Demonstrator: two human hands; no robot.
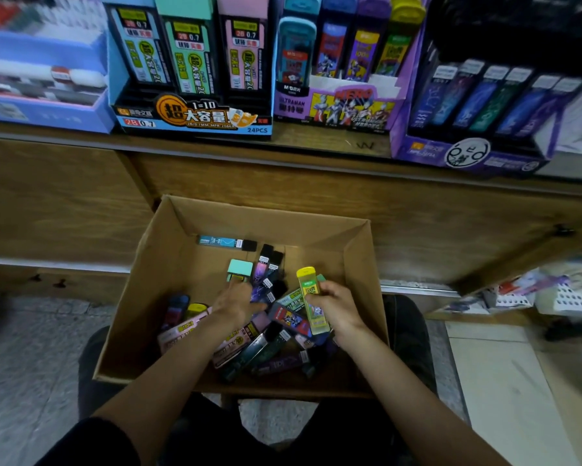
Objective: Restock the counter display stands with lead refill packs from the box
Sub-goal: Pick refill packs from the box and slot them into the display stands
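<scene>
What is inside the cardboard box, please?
Many loose refill packs in mixed colours. The right hand holds a yellow pack; the left hand rests on others. Lower packs are covered.

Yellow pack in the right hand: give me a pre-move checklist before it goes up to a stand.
1. Grip: right hand pinches the yellow pack round its lower half, cap up. Ok.
2. Target: Ultraman stand has yellow-capped packs in its rightmost column. Ok.
3. Free room in that column: hidden by the packs already there. Cannot tell.
4. Left hand: down among the packs by the mint pack; it is unclear whether it grips one. Cannot tell.
5. Box: no hand on its walls. Cannot tell if steady.
6. Path from box to stand: nothing in the way. Ok.
</scene>
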